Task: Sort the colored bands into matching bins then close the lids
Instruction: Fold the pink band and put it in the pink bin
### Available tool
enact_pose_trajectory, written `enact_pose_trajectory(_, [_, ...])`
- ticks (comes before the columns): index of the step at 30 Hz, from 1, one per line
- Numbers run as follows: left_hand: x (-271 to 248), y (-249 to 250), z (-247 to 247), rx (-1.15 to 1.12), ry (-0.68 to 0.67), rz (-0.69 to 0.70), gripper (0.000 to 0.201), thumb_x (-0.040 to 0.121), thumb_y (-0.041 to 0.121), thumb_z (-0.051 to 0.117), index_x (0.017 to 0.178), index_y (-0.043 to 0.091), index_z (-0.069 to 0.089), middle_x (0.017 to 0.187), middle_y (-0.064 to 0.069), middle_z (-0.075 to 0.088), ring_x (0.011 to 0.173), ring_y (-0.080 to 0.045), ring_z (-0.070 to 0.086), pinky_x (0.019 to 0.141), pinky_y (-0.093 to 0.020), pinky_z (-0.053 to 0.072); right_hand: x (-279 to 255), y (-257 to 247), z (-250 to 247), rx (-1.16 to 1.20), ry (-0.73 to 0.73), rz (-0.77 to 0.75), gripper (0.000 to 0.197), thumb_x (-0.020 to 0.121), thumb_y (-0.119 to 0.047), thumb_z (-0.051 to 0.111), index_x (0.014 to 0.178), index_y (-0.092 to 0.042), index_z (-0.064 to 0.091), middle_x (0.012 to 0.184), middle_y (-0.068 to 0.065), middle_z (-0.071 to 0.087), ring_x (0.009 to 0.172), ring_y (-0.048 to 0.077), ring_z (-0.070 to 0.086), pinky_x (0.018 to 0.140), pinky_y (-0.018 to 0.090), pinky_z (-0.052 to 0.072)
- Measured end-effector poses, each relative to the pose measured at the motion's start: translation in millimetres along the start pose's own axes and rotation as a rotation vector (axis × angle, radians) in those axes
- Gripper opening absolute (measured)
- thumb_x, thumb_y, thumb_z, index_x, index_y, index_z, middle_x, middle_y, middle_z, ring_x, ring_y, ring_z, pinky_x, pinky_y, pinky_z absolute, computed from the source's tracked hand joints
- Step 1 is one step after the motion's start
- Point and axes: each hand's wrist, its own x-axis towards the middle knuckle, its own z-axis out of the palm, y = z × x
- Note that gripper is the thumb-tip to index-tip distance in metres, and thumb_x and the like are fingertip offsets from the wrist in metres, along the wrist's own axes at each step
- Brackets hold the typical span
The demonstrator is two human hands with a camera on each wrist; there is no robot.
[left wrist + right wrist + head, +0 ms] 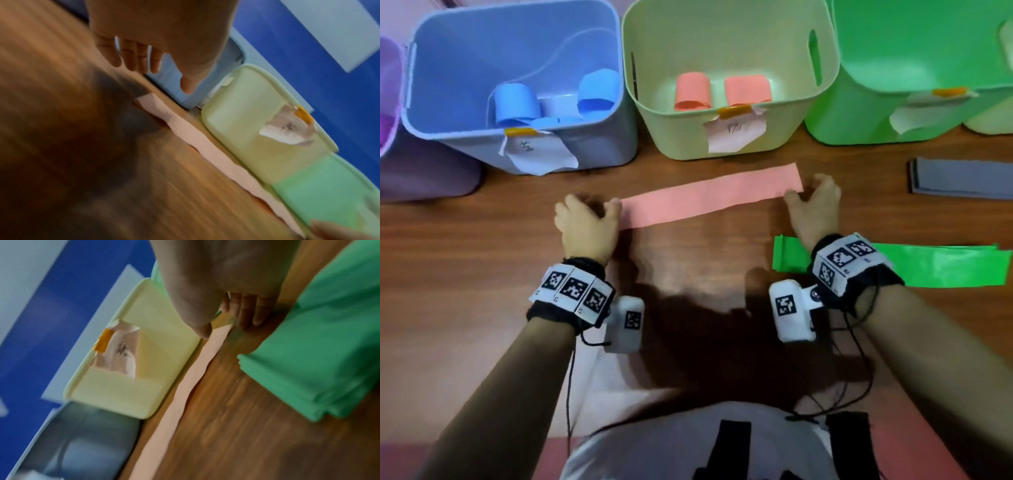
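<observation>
Left hand at the left end of the pink band, fingers slack, thumb beside the strip, grasping nothing. Right hand at the other end, thumb tip and fingertips down at the band's corner; pinching or only touching, cannot tell through the blur. Band itself flat and full length on the tabletop, mid-frame, slanting up to the right, just below the yellow bin.

Probably about to roll the strip, judging by the rolls already binned. To do it well:
- Pin one end flat, start the curl from the other.
- Keep the long edges square, so the roll does not cone.
- Roll snug, since thin stretchy stuff likely springs open if slack.
- Grip the finished roll across its width, then drop it into the yellow bin at top centre, beside its fellows.
- Mind the green bands under the right wrist: easy to drag along.

Counted:
- Bins: five in view along the top: purple at far left, blue, yellow, green, and a pale one cut off at the right edge.
- Pink rolls in the yellow bin: two.
- Blue rolls in the blue bin: three, as far as can be told.
- Flat pink bands: one.
- Green bands: one flat stack, lower right, several layers, number unclear.
- Grey bands: one stack, right edge, at least two layers.
- Lids: none in view.
</observation>
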Motion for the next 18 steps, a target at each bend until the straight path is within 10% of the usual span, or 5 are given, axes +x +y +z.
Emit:
enact_pose_trajectory(6, [1, -8, 20, -0.055, 0.011, -0.114, 0.025, 0.084, 0.035, 0.062, 0.101, 0.017, 0.057, 0.124, -0.012, 0.045, 0.119, -0.03, 0.042, 0.098, -0.039, 0.034, 17, 2, 18, 0.126, 0.084, 0.18, 0.032, 0.085, -0.031, 0.055, 0.112, -0.015, 0.059, 0.118, 0.01, 0.058, 0.101, 0.025, 0.058, 0.091, 0.033, 0.046])
enact_pose_trajectory(10, [9, -18, 15, -0.325, 0.045, -0.021, 0.026, 0.087, 0.017, 0.059, 0.07, 0.026, 0.041, 0.079, 0.006, 0.053, 0.088, -0.018, 0.056, 0.086, -0.031, 0.041, 15, 5, 24, 0.206, 0.157, 0.176, 0.019, 0.082, -0.029, 0.056, 0.093, -0.016, 0.064, 0.105, 0.011, 0.063, 0.084, 0.024, 0.06, 0.081, 0.035, 0.05])
enact_pose_trajectory(14, [5, -24, -4, -0.574, 0.039, -0.01, 0.025, 0.086, 0.01, 0.063, 0.079, 0.028, 0.047, 0.069, 0.01, 0.048, 0.063, 0.001, 0.047, 0.077, -0.026, 0.044, 7, 8, 24, 0.326, 0.205, 0.142, 0.012, 0.084, -0.021, 0.061, 0.084, -0.01, 0.064, 0.085, 0.005, 0.063, 0.074, 0.015, 0.054, 0.072, 0.027, 0.045])
enact_pose_trajectory(18, [-4, -14, -31, -0.604, 0.042, 0.221, 0.023, 0.086, 0.009, 0.06, 0.082, 0.032, 0.06, 0.069, 0.015, 0.056, 0.067, -0.001, 0.051, 0.077, -0.03, 0.048, -7, 1, 23, 0.32, 0.26, 0.111, 0.016, 0.083, -0.012, 0.06, 0.097, -0.018, 0.057, 0.105, 0.002, 0.049, 0.083, 0.011, 0.05, 0.081, 0.017, 0.041])
